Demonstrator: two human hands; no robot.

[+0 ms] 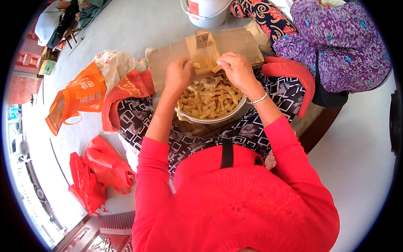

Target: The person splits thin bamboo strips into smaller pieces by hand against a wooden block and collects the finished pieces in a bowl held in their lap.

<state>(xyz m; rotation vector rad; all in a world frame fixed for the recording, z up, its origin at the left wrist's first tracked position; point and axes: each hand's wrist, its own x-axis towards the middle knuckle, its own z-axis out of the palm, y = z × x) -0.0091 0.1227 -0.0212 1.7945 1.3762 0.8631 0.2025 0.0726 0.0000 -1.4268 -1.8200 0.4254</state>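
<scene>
My left hand (178, 74) is closed in a pinch, with a short yellow-brown piece (196, 65) poking out from its fingertips. Opposite it, my right hand (237, 70) pinches a similar yellow-brown strip (216, 68). Both hands hover over the lower end of a small ridged wooden board (203, 54) with a wooden block (202, 37) at its top. It rests on a wider, worn plank (161, 63). Below my hands, a round metal basin (214, 121) is heaped with yellow-brown strips (210, 98); I cannot tell what they are made of.
An orange bag (86, 90) and red bags (103, 168) lie on the floor at left. Beyond the plank stands a white bucket (208, 14). At right sits another person in a purple floral top (340, 46). Red cloth (289, 69) covers part of my patterned lap.
</scene>
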